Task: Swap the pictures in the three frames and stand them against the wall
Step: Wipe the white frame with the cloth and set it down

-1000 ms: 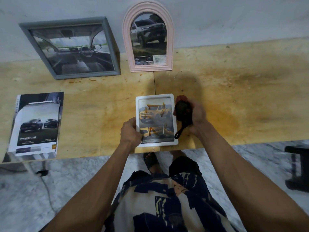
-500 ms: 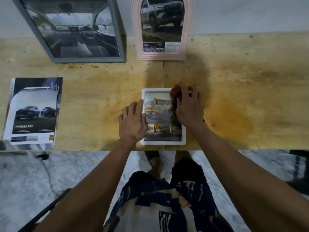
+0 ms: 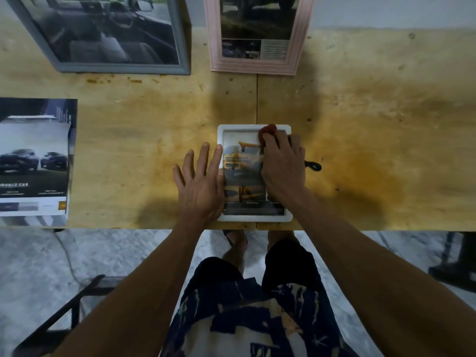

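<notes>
A small white frame [image 3: 253, 218] lies flat at the table's near edge, a yellow-toned car picture behind its glass. My left hand [image 3: 199, 181] rests flat on its left side, fingers spread. My right hand [image 3: 282, 163] presses a dark cloth with a red part [image 3: 268, 130] onto the upper right of the glass; a black loop [image 3: 313, 166] of it sticks out to the right. A grey frame [image 3: 123, 69] with a car-interior picture and a pink frame [image 3: 253, 66] with a car picture lean against the wall.
A car brochure [image 3: 33, 161] lies on the wooden table [image 3: 373, 124] at the left. A black chair [image 3: 64, 307] stands below left on the marble floor, and dark furniture [image 3: 461, 258] at the right.
The view has closed in on the table. My right hand brought the cloth down onto the white frame's glass and slid it upward. My left hand opened flat on the frame's left edge.
</notes>
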`<state>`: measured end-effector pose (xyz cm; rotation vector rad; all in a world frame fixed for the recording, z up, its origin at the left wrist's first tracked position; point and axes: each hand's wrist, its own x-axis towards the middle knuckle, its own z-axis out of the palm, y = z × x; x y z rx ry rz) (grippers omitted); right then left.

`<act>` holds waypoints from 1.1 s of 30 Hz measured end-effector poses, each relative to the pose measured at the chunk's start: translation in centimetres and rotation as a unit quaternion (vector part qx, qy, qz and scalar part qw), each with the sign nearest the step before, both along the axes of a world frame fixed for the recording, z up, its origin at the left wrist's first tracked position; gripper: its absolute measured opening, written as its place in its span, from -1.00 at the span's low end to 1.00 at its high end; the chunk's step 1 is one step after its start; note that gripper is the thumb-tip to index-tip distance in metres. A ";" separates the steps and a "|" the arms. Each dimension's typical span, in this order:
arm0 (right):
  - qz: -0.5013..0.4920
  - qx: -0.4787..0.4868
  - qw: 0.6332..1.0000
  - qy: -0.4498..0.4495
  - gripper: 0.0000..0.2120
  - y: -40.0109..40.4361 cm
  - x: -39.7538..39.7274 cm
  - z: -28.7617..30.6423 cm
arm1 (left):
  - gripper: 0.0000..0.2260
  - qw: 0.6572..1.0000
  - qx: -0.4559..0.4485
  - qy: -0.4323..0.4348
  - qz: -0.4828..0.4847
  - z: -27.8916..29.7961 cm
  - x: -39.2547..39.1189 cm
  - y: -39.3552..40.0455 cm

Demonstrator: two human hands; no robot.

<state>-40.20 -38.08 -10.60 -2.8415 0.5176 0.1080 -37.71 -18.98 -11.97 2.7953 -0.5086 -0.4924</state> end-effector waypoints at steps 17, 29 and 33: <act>0.179 0.073 0.979 0.062 -0.64 1.9 3.3 0.9 | -0.54 1.000 -0.003 -0.007 0.015 -0.7 -0.1 0.0; 0.220 0.086 0.970 0.059 -0.69 4.2 -2.5 1.3 | -0.54 1.000 0.002 -0.015 0.024 -0.5 -0.2 -0.2; 0.230 0.098 0.966 0.072 -0.70 4.4 -4.2 1.3 | -0.54 1.000 -0.001 -0.011 0.026 -0.5 -0.1 -0.2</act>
